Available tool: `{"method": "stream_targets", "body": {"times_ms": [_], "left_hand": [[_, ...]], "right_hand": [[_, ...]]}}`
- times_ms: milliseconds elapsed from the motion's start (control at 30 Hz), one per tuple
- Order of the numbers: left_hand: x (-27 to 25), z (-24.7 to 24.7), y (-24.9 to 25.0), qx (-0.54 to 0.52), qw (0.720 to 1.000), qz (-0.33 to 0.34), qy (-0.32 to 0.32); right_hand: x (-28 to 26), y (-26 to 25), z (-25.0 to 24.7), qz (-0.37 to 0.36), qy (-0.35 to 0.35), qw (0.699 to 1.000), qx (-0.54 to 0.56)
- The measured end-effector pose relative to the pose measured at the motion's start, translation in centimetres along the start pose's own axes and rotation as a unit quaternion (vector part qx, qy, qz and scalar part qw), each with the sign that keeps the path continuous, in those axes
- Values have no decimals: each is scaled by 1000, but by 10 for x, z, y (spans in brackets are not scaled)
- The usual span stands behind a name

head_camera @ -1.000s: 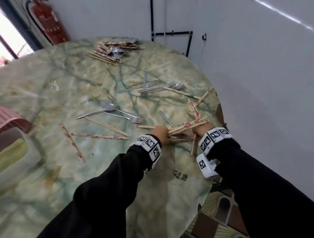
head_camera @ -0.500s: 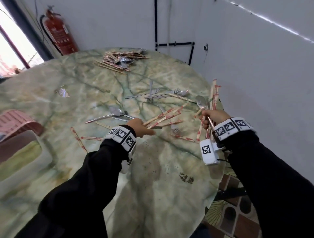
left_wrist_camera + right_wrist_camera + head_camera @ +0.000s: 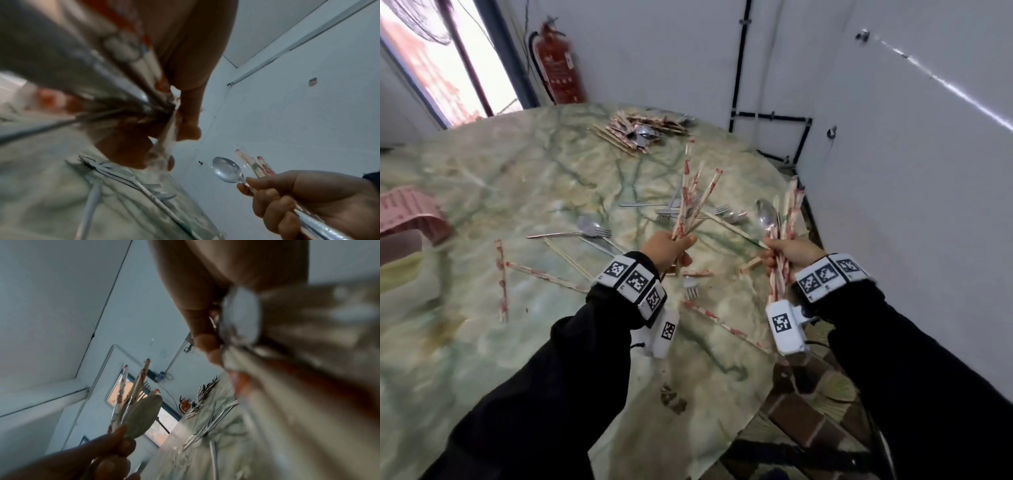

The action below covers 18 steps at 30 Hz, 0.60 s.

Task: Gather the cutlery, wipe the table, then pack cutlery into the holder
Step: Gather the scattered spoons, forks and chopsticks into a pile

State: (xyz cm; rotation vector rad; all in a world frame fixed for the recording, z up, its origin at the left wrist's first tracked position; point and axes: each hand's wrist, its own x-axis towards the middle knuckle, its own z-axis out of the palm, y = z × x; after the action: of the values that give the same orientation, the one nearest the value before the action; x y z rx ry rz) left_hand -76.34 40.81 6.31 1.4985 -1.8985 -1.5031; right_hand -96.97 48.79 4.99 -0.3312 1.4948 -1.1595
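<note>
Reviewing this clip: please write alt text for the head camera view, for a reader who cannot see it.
Above a round green marble table, the left hand grips a bundle of wrapped chopsticks while the right hand grips more chopsticks with a spoon. Forks and chopsticks lie scattered on the table, and a gathered cutlery pile sits at its far edge.

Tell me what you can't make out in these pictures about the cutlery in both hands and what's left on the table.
- Left hand bundle: head view is too blurred to count the pieces; in the left wrist view it smears across the lens.
- Right hand bundle: only the spoon reads clearly; the hand hides the lower ends.
- Far pile: too small to count.
- Holder: not identifiable; the pink object is cut by the left edge.
</note>
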Motion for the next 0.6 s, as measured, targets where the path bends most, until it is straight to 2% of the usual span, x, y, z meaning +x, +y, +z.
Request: {"method": "stream_targets", "body": {"times_ms": [100, 200, 267, 400, 433, 533, 600], "left_hand": [[2, 33, 8, -89, 994, -33, 50], [0, 58, 8, -111, 981, -71, 144], [-5, 70, 1, -92, 969, -100, 207], [-18, 89, -15, -73, 946, -167, 267], [-20, 92, -18, -66, 942, -183, 272], [-23, 97, -26, -6, 933, -240, 270], [-26, 101, -29, 37, 929, -269, 253]], "right_hand": [[17, -9, -27, -59, 5, 997, -49], [31, -14, -51, -113, 29, 972, -204], [37, -19, -60, -155, 26, 929, -336], [52, -19, -64, -227, -38, 791, -567], [56, -17, -64, -237, -49, 769, -592], [67, -15, -61, -227, -74, 733, -637], [76, -15, -59, -217, -87, 693, -682]]}}
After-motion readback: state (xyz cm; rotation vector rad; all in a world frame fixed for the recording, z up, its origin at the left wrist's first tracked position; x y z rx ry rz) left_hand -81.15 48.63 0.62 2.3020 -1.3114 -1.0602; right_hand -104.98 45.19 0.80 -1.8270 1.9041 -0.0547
